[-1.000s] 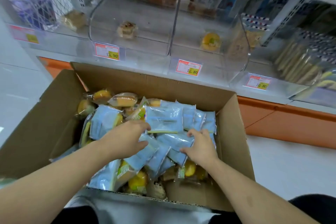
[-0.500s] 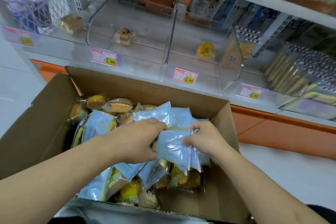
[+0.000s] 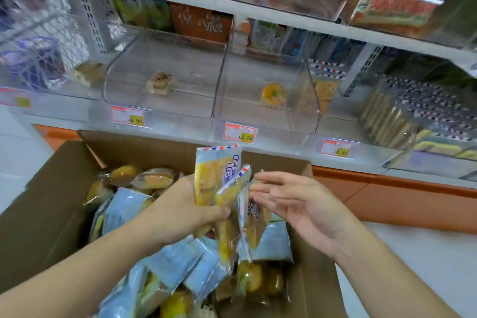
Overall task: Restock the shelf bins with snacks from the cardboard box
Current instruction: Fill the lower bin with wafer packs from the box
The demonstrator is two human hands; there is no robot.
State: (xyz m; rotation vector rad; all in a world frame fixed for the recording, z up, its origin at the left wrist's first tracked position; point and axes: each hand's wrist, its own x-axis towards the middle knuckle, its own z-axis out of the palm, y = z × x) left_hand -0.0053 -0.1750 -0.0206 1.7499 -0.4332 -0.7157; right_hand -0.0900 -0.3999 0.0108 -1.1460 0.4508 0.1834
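1. Cardboard box (image 3: 59, 204) sits open on the floor below the shelf, packed with wrapped snacks: pale blue packets (image 3: 175, 263) in the middle and clear-wrapped yellow cakes (image 3: 152, 178) toward its far left corner.
2. Left hand (image 3: 180, 212) is raised above the box, its grip curled round a fan of yellow snack packets (image 3: 219, 181) with red-and-blue striped edges; the tallest packet stands nearly upright.
3. Right hand (image 3: 304, 206) is just beside the packets, palm up, fingers straight and relaxed; its fingertips (image 3: 258, 186) are at the packets' edge, holding nothing.
4. Clear shelf bins line the shelf behind the box. The left clear bin (image 3: 165, 111) holds one brown pastry (image 3: 160, 82), above a price tag reading 13.90 (image 3: 127, 116).
5. The middle clear bin (image 3: 307, 90) holds one round yellow cake (image 3: 273, 93), above a price tag reading 12.80 (image 3: 240, 133).
6. Farther right, a bin of stacked wafer sticks (image 3: 387, 119) stands near a third price tag (image 3: 336, 148).
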